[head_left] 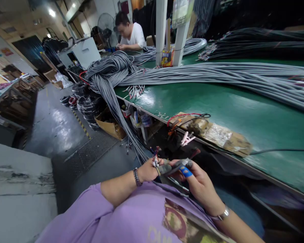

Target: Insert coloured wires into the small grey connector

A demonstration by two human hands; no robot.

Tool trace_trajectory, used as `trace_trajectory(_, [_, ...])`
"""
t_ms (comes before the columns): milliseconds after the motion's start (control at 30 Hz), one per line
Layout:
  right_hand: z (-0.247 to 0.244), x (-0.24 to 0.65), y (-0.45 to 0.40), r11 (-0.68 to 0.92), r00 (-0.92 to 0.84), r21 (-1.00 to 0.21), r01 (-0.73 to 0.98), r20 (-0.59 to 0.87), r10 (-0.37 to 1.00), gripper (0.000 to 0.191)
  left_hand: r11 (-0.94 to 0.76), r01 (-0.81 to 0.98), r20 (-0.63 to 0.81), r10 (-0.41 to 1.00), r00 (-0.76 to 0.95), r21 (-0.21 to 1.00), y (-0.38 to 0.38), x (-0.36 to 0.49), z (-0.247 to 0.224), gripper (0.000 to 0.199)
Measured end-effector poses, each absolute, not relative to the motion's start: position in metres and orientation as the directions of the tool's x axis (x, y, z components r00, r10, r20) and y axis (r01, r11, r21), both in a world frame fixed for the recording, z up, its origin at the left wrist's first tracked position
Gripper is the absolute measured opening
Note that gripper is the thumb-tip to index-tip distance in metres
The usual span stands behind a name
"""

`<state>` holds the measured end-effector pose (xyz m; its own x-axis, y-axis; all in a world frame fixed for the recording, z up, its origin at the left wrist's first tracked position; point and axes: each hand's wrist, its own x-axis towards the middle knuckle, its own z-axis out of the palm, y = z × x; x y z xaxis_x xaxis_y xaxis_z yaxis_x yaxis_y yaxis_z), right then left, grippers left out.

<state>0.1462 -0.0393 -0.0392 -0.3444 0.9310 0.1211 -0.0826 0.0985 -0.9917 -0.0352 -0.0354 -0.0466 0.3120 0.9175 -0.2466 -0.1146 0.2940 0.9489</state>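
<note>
Low in front of my chest, my left hand [149,169] is closed around the end of a grey cable, with coloured wire ends [156,156] sticking up past the fingers. My right hand [201,184] pinches a grey cable [178,165] close beside it; blue tape [185,171] wraps one of its digits. Dark coverings sit on some fingertips, and exactly where fingers end and cable begins is hard to see. Thin stripped leads hang below the hands. From the left hand's side, a thick bundle of grey cables [121,114] runs up to the bench.
On the green bench [233,104] lie long grey cables [205,74] and a taped wooden board [218,135] with red and black leads. A pink clip [186,139] hangs at its edge. Below stands a cardboard box [110,125]. A co-worker [133,35] sits across the bench.
</note>
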Motion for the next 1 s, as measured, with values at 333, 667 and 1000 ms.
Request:
trace_trajectory(333, [-0.039, 0.133, -0.04, -0.043, -0.527, -0.999, -0.023, -0.025, 0.849, 0.032, 0.186, -0.234, -0.146, 0.973, 0.178, 0.954, -0.028, -0.048, -0.01, 0.053])
trace_trajectory(667, [-0.043, 0.127, -0.041, -0.193, -0.504, -0.981, -0.014, -0.16, 0.849, 0.035, 0.2, -0.188, -0.163, 0.967, 0.195, 0.961, -0.026, -0.025, -0.017, 0.043])
trace_trajectory(1000, [-0.027, 0.139, -0.021, -0.109, -0.207, -0.991, 0.084, -0.124, 0.97, 0.037, 0.246, -0.036, -0.237, 0.957, 0.165, 0.969, -0.026, -0.029, -0.024, 0.038])
